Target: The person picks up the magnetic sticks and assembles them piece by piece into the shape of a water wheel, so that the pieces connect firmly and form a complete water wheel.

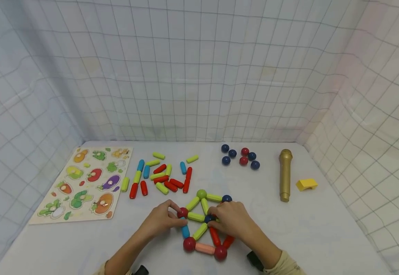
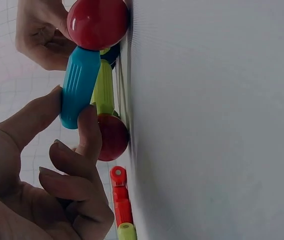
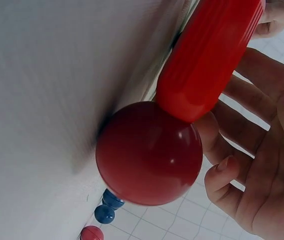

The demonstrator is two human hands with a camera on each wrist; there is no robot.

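Observation:
A flat figure of magnetic sticks and balls [image 1: 204, 225] lies at the table's near middle. My left hand [image 1: 172, 217] pinches the blue stick [image 2: 80, 85] between thumb and forefinger, beside a red ball [image 1: 182, 212]. That stick runs between two red balls [image 2: 97, 22] in the left wrist view. My right hand [image 1: 217, 218] curls over the figure's centre, its fingertips on the dark blue ball [image 1: 209, 219]. The right wrist view shows a red stick [image 3: 209, 60] joined to a red ball [image 3: 149, 152], with my fingers [image 3: 242, 100] curled behind them.
A fruit puzzle board [image 1: 82, 183] lies at the left. Loose sticks [image 1: 159, 175] are scattered behind the figure, and several loose balls [image 1: 240, 156] sit further back. A gold toy microphone [image 1: 284, 173] and a yellow block [image 1: 307, 184] lie at the right. Gridded cloth walls enclose the table.

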